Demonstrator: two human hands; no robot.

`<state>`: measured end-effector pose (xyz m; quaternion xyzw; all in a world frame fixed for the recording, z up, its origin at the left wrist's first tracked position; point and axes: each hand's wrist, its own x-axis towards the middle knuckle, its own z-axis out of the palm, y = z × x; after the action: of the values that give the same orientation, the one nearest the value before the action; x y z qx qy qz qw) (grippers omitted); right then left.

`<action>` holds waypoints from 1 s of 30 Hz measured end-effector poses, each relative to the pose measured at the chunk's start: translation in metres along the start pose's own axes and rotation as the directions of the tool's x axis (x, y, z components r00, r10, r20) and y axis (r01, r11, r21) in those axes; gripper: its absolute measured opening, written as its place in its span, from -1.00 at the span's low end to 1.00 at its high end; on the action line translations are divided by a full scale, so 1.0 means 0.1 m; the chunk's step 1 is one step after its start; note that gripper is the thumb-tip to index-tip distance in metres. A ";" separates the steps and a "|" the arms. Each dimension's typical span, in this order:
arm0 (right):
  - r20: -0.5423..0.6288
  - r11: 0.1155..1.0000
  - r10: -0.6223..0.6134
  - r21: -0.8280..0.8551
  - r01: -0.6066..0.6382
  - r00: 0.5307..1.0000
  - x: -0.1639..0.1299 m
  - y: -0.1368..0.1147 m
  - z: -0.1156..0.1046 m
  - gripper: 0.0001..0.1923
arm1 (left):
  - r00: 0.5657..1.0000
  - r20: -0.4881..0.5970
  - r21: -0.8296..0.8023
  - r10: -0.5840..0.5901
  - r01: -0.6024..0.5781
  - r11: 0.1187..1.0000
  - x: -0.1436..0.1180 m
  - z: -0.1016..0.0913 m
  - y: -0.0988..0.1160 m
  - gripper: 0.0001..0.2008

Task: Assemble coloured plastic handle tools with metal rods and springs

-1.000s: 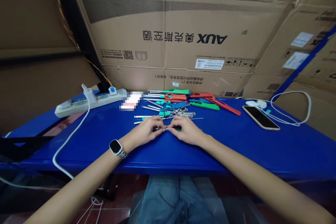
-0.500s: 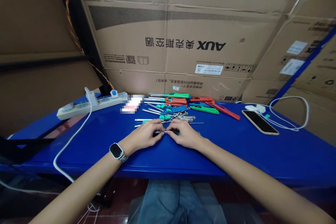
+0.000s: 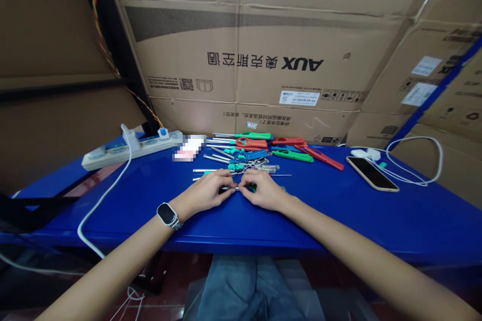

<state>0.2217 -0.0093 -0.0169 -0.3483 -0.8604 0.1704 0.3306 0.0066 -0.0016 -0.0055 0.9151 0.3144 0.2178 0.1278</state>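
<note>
Left hand (image 3: 206,191): pinched the metal end of a small screwdriver (image 3: 238,188).
Right hand (image 3: 263,189): closed on its green handle.
Screwdriver: low over the blue counter (image 3: 339,205), before the pile of tools (image 3: 259,149).

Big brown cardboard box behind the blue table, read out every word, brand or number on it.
"AUX", printed upside down on the big brown cardboard box.
Chinese characters beside it: too unclear to give.
White sticker and small symbols: too small to read.

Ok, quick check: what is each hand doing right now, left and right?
Left hand: closed, pinching the metal tube end of the lighter.
Right hand: closed on the same lighter's green handle end.
</note>
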 end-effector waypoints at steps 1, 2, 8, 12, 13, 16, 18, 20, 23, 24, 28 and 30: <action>0.002 1.000 -0.006 -0.007 0.006 1.000 0.00 0.00 0.00 -0.88 | 1.000 -0.001 0.005 -0.004 0.004 1.000 0.00 -0.01 0.01 -0.80; 0.002 1.000 -0.011 -0.015 0.011 1.000 -0.01 -0.01 0.00 -0.88 | 1.000 -0.002 0.007 -0.008 0.008 1.000 0.01 -0.01 0.02 -0.79; 0.000 0.999 -0.008 -0.042 0.008 1.000 0.00 -0.04 -0.01 -0.88 | 0.999 -0.019 -0.051 -0.025 0.024 0.998 0.05 0.03 -0.01 -0.71; -0.006 0.998 0.008 -0.069 -0.008 1.000 -0.01 -0.05 -0.11 -0.77 | 0.999 -0.023 -0.088 -0.030 0.028 0.996 0.05 0.05 -0.08 -0.73; 0.001 0.995 0.008 -0.097 -0.007 1.000 -0.02 -0.05 -0.15 -0.76 | 0.999 -0.023 -0.093 -0.034 0.031 0.995 0.05 0.05 -0.09 -0.74; 0.068 0.983 0.000 -0.184 0.013 0.998 -0.09 -0.07 -0.25 -0.81 | 0.998 -0.011 -0.090 -0.056 0.055 0.994 0.03 0.01 -0.07 -0.74; 0.110 0.978 0.001 -0.206 0.022 0.994 -0.14 -0.08 -0.27 -0.81 | 0.997 -0.002 -0.070 -0.075 0.074 0.995 0.02 -0.02 -0.04 -0.73; 0.118 0.978 0.011 -0.207 0.014 0.993 -0.16 -0.08 -0.27 -0.78 | 0.996 0.000 -0.044 -0.085 0.085 0.995 0.01 -0.03 -0.02 -0.73; 0.098 0.982 0.028 -0.186 -0.009 0.995 -0.17 -0.07 -0.23 -0.82 | 0.997 0.005 -0.002 -0.082 0.082 0.997 0.01 -0.04 0.00 -0.75; 0.093 0.984 0.026 -0.176 -0.010 0.995 -0.16 -0.06 -0.21 -0.84 | 0.997 0.003 0.011 -0.078 0.078 0.997 0.01 -0.03 0.01 -0.76; 0.072 0.988 0.016 -0.152 -0.005 0.997 -0.16 -0.04 -0.17 -0.87 | 1.000 -0.010 0.028 -0.019 0.019 0.999 0.03 0.01 0.03 -0.77; 0.057 0.990 0.021 -0.144 -0.013 0.998 -0.17 -0.03 -0.16 -0.87 | 0.999 0.001 0.040 0.035 -0.035 0.999 0.04 0.04 0.04 -0.78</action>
<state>0.2406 -0.0228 -0.0111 -0.3733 -0.8767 0.1210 0.2782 0.0135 -0.0023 -0.0064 0.9228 0.3028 0.2133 0.1058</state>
